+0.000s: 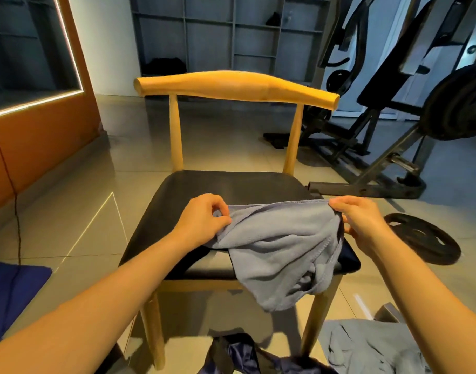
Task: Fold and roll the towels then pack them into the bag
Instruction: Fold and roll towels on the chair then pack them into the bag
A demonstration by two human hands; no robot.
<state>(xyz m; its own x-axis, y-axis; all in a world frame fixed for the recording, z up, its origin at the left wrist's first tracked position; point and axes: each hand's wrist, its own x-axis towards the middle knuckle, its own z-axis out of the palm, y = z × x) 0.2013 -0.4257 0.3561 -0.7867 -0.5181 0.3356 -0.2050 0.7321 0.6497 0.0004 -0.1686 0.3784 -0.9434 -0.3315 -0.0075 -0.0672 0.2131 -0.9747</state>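
Chair's (231, 190) far seat bare; backrest (237, 86) blocks beyond.

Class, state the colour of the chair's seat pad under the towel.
Black, seen in the head view: the seat pad, beneath the grey-blue towel.

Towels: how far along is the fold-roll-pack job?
Early. Done: nothing visibly rolled or packed. In hand: left hand and right hand pinch the top edge of a grey towel over the chair seat; it is bunched, hanging off the front. Left: fold and roll it, then the second towel crumpled on the floor, then pack both into the dark blue bag by the chair legs.
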